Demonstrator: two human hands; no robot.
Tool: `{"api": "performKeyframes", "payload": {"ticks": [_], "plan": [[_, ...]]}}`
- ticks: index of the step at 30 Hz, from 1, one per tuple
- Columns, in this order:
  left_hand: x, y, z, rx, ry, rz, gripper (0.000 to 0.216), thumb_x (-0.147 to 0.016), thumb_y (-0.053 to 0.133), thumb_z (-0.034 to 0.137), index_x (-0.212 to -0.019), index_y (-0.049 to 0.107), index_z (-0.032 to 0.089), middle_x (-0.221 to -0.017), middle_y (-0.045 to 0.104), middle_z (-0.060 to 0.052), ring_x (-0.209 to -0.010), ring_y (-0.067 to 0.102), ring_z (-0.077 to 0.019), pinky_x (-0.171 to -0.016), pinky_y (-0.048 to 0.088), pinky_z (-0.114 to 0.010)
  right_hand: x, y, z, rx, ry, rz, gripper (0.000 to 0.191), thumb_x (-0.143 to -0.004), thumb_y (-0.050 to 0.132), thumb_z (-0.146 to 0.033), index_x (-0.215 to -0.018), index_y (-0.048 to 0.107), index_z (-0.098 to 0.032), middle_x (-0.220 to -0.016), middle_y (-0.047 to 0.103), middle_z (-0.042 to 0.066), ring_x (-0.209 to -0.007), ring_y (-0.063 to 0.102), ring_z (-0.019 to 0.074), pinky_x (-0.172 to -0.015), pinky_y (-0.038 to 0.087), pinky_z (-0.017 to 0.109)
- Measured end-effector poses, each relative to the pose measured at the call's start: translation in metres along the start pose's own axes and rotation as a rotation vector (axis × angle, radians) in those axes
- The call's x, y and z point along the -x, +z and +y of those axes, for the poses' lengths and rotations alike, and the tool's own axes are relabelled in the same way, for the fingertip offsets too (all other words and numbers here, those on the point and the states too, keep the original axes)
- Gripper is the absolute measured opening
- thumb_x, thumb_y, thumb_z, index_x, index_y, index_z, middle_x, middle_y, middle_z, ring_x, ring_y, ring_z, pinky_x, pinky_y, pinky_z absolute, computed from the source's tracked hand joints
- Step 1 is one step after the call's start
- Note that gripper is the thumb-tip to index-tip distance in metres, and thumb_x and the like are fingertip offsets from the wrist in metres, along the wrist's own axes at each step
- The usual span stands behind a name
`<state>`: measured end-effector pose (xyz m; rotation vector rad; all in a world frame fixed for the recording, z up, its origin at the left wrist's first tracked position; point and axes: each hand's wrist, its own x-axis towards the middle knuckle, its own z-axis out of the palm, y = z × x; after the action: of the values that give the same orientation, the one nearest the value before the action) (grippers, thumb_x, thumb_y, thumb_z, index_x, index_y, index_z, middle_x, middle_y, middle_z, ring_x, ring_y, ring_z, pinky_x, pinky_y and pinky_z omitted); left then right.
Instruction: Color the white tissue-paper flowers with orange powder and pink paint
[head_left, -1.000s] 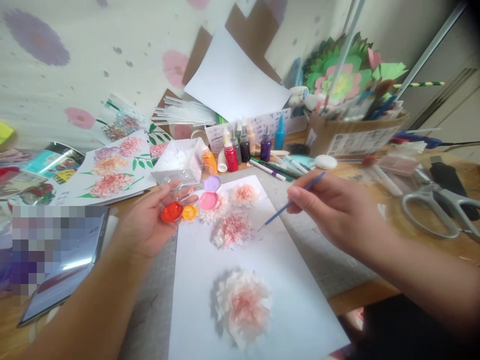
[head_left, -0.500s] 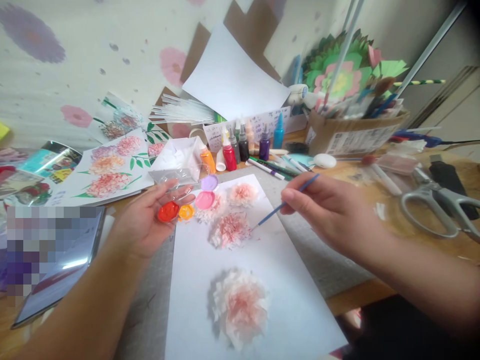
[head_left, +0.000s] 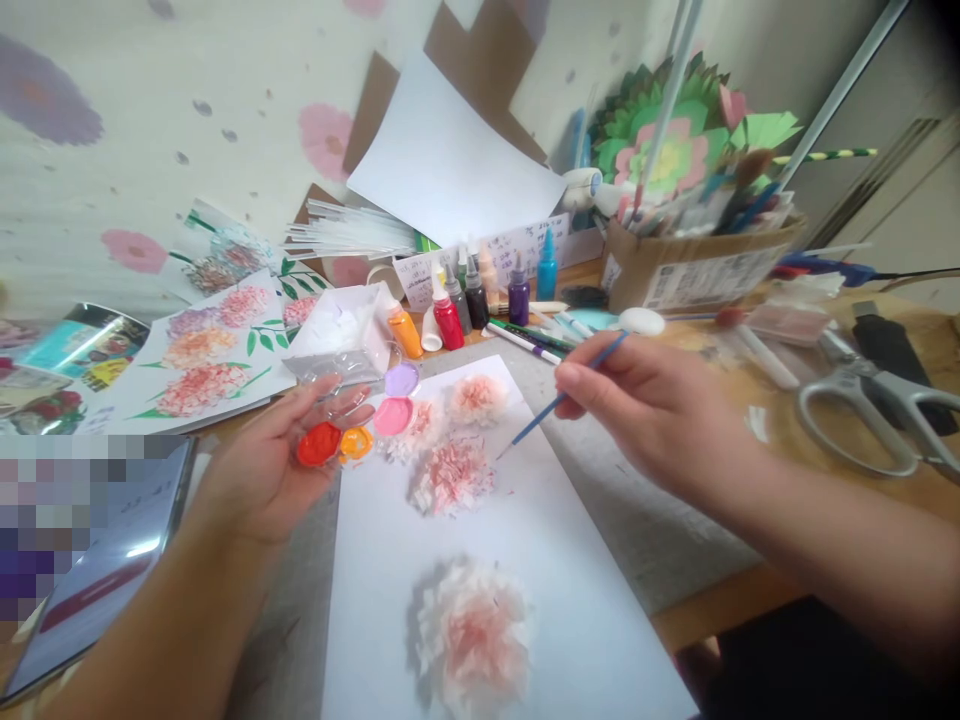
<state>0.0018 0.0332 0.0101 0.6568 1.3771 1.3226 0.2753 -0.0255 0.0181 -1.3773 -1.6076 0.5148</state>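
Observation:
My left hand (head_left: 281,460) lies palm up and holds a clear plastic palette (head_left: 360,420) with red, orange, pink and purple paint wells. My right hand (head_left: 645,405) pinches a thin blue paintbrush (head_left: 559,402), its tip just right of a red-flecked paper flower (head_left: 452,475) on a white sheet (head_left: 540,560). Two smaller pink flowers lie above it, and a large pale pink flower (head_left: 469,635) lies near the sheet's front.
Small paint bottles (head_left: 480,295) and markers stand behind the sheet. A cardboard box (head_left: 697,265) of paper flowers and tools sits at the back right, scissors (head_left: 874,405) at the right. Painted flower sheets (head_left: 202,350) and a dark tablet (head_left: 97,560) lie left.
The view has shifted a little, so everything sits slightly left and lower. The brush tip has come closer to the red-flecked flower. The left hand keeps the palette.

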Motion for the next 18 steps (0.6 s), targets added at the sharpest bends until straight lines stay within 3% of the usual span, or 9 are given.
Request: {"api": "performKeyframes", "payload": {"ticks": [3,7,13,18], "plan": [[0.0016,-0.0002,0.0001,-0.011,-0.015,0.003,0.023,-0.095,0.048,0.015,-0.109,0.065,0.011,-0.092,0.078,-0.010,-0.071,0.075,-0.0164,-0.059,0.061,-0.025,-0.0014,-0.0006,0.0006,-0.037,0.011,-0.003,0.022,-0.087,0.059,-0.033,-0.068,0.061,-0.023,-0.058,0.071,0.000,-0.053,0.064,0.0145,-0.050,0.046,0.025],[0.0025,-0.0004,0.0001,-0.021,-0.022,0.014,0.024,-0.094,0.050,0.014,-0.112,0.066,0.012,-0.093,0.078,-0.010,-0.074,0.076,-0.0167,-0.060,0.061,-0.024,0.0027,0.0001,-0.0007,-0.010,-0.104,-0.077,0.021,-0.088,0.058,-0.029,-0.070,0.063,-0.021,-0.059,0.069,0.000,-0.052,0.062,0.0130,-0.050,0.045,0.025],[0.0000,-0.0021,0.0005,-0.051,-0.045,0.039,0.027,-0.092,0.051,0.014,-0.113,0.067,0.014,-0.098,0.078,-0.010,-0.073,0.076,-0.0176,-0.058,0.061,-0.025,0.0031,-0.0046,-0.0009,0.061,-0.194,-0.014,0.022,-0.089,0.060,-0.030,-0.070,0.065,-0.023,-0.058,0.068,-0.001,-0.050,0.061,0.0125,-0.047,0.044,0.024],[-0.0011,-0.0054,0.0010,-0.040,-0.065,0.031,0.028,-0.091,0.053,0.015,-0.114,0.068,0.015,-0.100,0.078,-0.011,-0.073,0.075,-0.0184,-0.059,0.062,-0.026,0.0024,-0.0033,-0.0009,0.044,-0.276,-0.080,0.020,-0.090,0.059,-0.027,-0.071,0.064,-0.023,-0.058,0.068,-0.001,-0.049,0.061,0.0112,-0.048,0.046,0.023]]}}
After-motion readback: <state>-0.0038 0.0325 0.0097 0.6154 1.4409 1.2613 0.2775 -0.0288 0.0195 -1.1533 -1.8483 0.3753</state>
